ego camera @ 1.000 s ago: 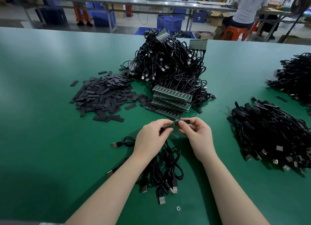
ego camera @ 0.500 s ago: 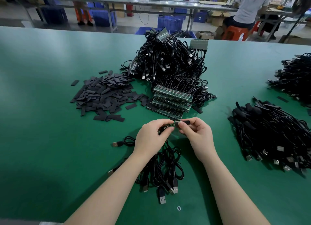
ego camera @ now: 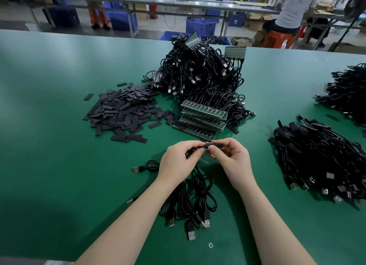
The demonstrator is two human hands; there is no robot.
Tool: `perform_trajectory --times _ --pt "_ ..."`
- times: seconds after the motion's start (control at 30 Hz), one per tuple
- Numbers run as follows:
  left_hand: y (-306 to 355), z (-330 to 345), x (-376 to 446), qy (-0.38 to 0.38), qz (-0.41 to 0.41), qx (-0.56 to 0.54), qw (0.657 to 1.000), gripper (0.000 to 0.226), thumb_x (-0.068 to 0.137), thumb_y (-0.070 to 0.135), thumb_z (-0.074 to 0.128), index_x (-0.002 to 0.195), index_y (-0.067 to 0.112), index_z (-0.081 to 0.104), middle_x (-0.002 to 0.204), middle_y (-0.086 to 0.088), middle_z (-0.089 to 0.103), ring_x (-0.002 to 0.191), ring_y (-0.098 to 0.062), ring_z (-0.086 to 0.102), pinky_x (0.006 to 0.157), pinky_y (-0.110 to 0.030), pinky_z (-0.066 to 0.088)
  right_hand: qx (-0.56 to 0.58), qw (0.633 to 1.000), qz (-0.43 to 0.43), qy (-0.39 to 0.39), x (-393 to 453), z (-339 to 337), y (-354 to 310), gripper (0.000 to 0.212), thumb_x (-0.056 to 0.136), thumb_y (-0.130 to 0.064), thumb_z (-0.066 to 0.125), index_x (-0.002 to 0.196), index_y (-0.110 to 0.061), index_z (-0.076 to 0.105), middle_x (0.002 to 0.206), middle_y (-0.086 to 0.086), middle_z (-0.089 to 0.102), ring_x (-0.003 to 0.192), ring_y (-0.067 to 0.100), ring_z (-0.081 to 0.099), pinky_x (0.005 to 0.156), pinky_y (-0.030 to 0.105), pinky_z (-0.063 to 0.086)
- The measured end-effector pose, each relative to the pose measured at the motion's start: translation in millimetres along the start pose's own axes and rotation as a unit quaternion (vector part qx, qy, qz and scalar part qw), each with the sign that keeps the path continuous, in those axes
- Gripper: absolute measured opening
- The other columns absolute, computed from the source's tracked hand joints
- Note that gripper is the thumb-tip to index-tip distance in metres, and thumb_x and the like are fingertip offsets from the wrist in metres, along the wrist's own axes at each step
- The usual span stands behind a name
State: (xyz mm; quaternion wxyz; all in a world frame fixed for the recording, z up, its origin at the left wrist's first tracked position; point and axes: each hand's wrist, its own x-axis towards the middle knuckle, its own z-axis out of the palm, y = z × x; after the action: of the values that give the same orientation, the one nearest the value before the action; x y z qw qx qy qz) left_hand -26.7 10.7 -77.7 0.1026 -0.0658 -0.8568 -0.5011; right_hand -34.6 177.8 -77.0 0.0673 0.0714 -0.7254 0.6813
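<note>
My left hand [ego camera: 178,161] pinches the small green circuit board at the end of a black USB cable [ego camera: 195,187]; the board is mostly hidden by my fingers. My right hand [ego camera: 231,161] pinches a short black sleeve [ego camera: 214,145] at the board's tip, fingers curled around it. Both hands hover just above the green table [ego camera: 59,165]. Several more black USB cables [ego camera: 190,203] lie under my wrists, their plugs pointing toward me.
A heap of flat black sleeves [ego camera: 122,112] lies at the left. Stacked green board strips [ego camera: 202,118] sit before a big cable pile [ego camera: 200,76]. Sleeved cables [ego camera: 320,157] are heaped at the right, another pile [ego camera: 348,90] beyond. A person [ego camera: 293,9] sits at a far bench.
The hands stay almost in place; the black sleeve at my right fingertips has shifted slightly toward the board in my left hand.
</note>
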Motion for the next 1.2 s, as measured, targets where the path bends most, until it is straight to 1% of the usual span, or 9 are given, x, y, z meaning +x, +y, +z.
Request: perform_trajectory --times 0.2,0.33,0.53,0.67,0.77,0.87,1.0,1.1,1.2 --pt "0 0 0 -0.003 0.004 -0.005 1.0 0.02 0.082 0.051 0.06 0.102 0.054 0.061 0.096 0.033 0.067 0.091 0.009 0.062 0.08 -0.028 0.056 -0.005 0.999 0.023 -0.022 2 -4 -1 0.02 0.088 -0.016 0.074 0.082 -0.035 0.074 0.084 0.001 0.075 0.077 0.01 0.069 0.077 0.027 0.057" --pt "-2 0 0 -0.008 -0.008 -0.01 1.0 0.033 0.082 0.053 0.065 0.113 0.058 0.055 0.09 0.039 0.063 0.096 0.014 0.06 0.085 -0.021 0.052 -0.001 0.999 0.031 -0.045 3 -8 0 0.019 0.088 -0.018 0.074 0.084 -0.036 0.075 0.08 -0.003 0.075 0.074 0.007 0.067 0.073 0.021 0.055" --pt "2 0 -3 -0.019 -0.004 0.005 1.0 0.043 0.075 0.064 0.063 0.116 0.058 0.053 0.092 0.043 0.062 0.097 0.014 0.059 0.086 -0.021 0.05 -0.015 0.997 0.038 -0.068 4 -11 0 0.008 0.08 -0.03 0.077 0.087 -0.034 0.076 0.086 0.0 0.075 0.081 0.013 0.067 0.08 0.032 0.055" --pt "1 1 -4 0.053 0.004 0.063 0.997 0.033 0.073 0.061 0.07 0.099 0.042 0.067 0.083 0.026 0.067 0.084 0.009 0.06 0.072 -0.017 0.05 -0.021 0.997 0.03 -0.065 3 -10 1 0.009 0.084 -0.024 0.077 0.087 -0.033 0.076 0.085 -0.003 0.076 0.078 0.009 0.067 0.075 0.025 0.055" --pt "3 2 -5 0.082 0.027 0.106 0.991 0.027 0.073 0.058 0.073 0.084 0.033 0.074 0.074 0.019 0.066 0.071 0.0 0.06 0.067 -0.029 0.052 -0.026 0.998 0.028 -0.057 3 -8 0 0.013 0.085 -0.02 0.077 0.086 -0.033 0.076 0.087 -0.001 0.076 0.079 0.012 0.069 0.077 0.029 0.057" --pt "4 0 -5 0.052 0.041 0.112 0.991 0.019 0.076 0.05 0.074 0.086 0.034 0.075 0.077 0.018 0.069 0.074 -0.001 0.061 0.071 -0.032 0.053 -0.016 0.998 0.035 -0.043 4 -7 1 0.016 0.086 -0.017 0.077 0.084 -0.034 0.076 0.086 0.001 0.076 0.079 0.015 0.068 0.079 0.036 0.055" --pt "-2 -10 0 -0.018 0.032 0.098 0.994 0.022 0.084 0.045 0.069 0.105 0.038 0.074 0.098 0.019 0.071 0.091 0.004 0.06 0.08 -0.02 0.052 0.001 0.999 0.04 -0.029 5 -7 2 0.014 0.085 -0.019 0.077 0.085 -0.033 0.076 0.084 0.003 0.074 0.076 0.013 0.062 0.076 0.032 0.053" --pt "-4 -14 1 -0.003 0.04 0.14 0.989 0.023 0.086 0.045 0.068 0.106 0.037 0.074 0.1 0.017 0.072 0.092 0.002 0.059 0.074 -0.005 0.04 0.001 0.998 0.049 -0.033 5 -6 2 0.016 0.086 -0.018 0.076 0.084 -0.034 0.076 0.078 0.0 0.072 0.072 0.008 0.061 0.072 0.024 0.052" --pt "-2 -13 0 0.017 0.032 0.133 0.99 0.02 0.086 0.045 0.069 0.101 0.035 0.076 0.096 0.016 0.073 0.087 -0.001 0.062 0.073 -0.013 0.046 -0.004 0.998 0.06 -0.033 6 -6 0 0.016 0.085 -0.018 0.077 0.081 -0.033 0.076 0.076 0.002 0.068 0.072 0.012 0.058 0.07 0.026 0.049"
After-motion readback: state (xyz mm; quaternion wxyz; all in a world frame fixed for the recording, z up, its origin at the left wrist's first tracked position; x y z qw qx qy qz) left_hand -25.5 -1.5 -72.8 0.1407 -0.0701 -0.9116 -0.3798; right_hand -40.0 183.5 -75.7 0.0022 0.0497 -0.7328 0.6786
